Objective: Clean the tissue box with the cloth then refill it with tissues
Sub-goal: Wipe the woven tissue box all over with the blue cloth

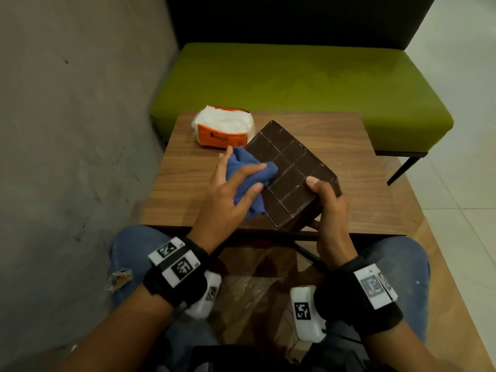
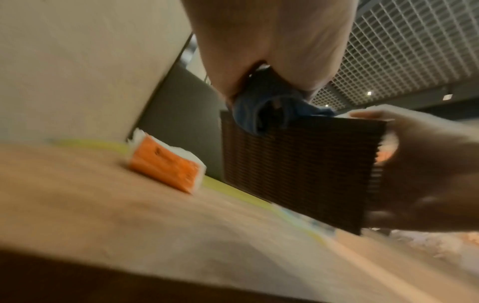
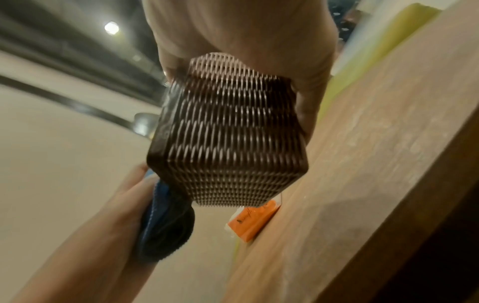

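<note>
1. Cleaning step: your left hand (image 1: pixel 230 189) grips the blue cloth (image 1: pixel 249 178) against the tissue box (image 1: pixel 292 173), tilted above the surface (image 1: pixel 188 183)
2. Your right hand (image 1: pixel 327 202) grips the box's near corner
3. Next, judged: fetch the tissue pack (image 1: pixel 224 127) at 11 o'clock for refilling

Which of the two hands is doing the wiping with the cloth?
The left hand: it presses the blue cloth against the gridded face of the brown tissue box. The right hand only grips the box's near corner, holding it tilted.

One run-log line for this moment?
phase: wiping | left hand: blue cloth on tissue box | right hand: holds box | tissue pack: on table
</note>
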Available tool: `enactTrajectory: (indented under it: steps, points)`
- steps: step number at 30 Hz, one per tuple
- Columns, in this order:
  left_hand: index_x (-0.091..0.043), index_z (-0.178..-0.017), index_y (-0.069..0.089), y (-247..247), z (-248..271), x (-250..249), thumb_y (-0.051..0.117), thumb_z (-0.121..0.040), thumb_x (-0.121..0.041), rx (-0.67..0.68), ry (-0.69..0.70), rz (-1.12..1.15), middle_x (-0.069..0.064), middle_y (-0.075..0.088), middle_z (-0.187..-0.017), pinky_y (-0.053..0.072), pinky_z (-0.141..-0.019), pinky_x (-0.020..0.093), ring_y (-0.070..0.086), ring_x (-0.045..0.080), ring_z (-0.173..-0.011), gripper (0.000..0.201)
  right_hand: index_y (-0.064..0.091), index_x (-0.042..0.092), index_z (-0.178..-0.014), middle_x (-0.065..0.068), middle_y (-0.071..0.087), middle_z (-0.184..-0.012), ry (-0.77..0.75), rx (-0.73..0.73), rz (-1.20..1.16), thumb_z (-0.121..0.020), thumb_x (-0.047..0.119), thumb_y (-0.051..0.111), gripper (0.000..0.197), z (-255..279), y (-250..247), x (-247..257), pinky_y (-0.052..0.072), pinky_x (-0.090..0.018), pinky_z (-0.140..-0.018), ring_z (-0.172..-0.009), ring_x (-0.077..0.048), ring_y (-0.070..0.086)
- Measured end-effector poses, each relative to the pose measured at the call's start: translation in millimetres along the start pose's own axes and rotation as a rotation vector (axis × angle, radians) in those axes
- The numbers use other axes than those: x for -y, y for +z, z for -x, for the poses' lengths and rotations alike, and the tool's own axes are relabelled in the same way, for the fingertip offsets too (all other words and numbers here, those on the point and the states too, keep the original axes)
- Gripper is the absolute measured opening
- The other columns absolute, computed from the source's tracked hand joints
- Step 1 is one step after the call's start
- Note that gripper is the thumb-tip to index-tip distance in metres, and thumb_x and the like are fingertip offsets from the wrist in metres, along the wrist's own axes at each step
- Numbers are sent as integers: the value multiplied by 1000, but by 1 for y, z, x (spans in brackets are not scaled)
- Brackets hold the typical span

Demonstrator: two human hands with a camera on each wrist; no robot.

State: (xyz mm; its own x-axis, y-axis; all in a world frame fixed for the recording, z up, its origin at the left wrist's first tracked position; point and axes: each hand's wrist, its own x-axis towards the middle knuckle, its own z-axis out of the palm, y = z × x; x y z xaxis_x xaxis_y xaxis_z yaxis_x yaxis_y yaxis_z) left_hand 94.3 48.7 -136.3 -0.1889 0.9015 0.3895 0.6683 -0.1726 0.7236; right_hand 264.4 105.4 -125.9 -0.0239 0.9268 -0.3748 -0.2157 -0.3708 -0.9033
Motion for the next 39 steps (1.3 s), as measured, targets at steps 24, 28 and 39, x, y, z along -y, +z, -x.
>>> enactTrajectory:
  steps: [24, 28, 39]
  points:
    - [-16, -129, 53, 9, -11, -19, 54, -93, -29, -188, -23, -31, 10, 40, -139, 36, -106, 23, 41, 12, -127, 38, 38, 9, -125, -5, 59, -111, -38, 13, 24, -52, 52, 73, 92, 6, 3, -6, 56, -37, -79, -94, -15, 64]
    - [-11, -127, 55, 29, -4, -43, 53, -93, -28, -162, -26, 5, 10, 42, -136, 29, -102, 5, 40, 7, -124, 37, 33, 13, -117, 0, 57, -103, -41, -99, 49, -80, 37, 73, 59, 8, 11, -16, 52, -31, -81, -91, -12, 59]
    - [-22, -127, 50, 1, 26, -1, 53, -89, -26, -77, 119, -1, 6, 39, -139, 32, -107, 16, 40, 11, -128, 39, 41, 10, -131, -14, 61, -119, 36, 41, 63, -52, 67, 71, 102, 7, 0, -11, 55, -52, -87, -101, -27, 66]
